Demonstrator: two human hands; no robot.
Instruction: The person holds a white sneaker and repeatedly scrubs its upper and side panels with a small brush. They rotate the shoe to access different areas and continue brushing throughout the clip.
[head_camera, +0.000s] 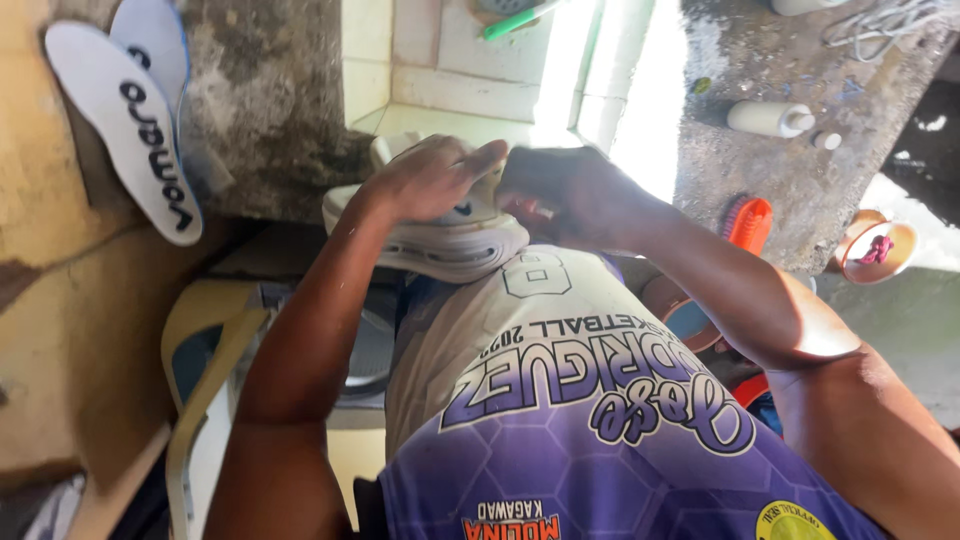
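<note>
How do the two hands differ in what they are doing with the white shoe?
The left hand lies open and flat on top of the white shoe, in full light. The right hand is curled at the shoe's end, in shadow, so what it grips is unclear. Both touch the shoe.

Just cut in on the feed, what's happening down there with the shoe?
A person in a purple and white jersey holds a white sneaker against their lap. The left hand lies flat over the top of it. The right hand is at the shoe's right end, in shadow, pinching something small that is too dark to identify. Two white insoles lean against the wall at left. An orange brush and a white bottle lie on the concrete at right.
</note>
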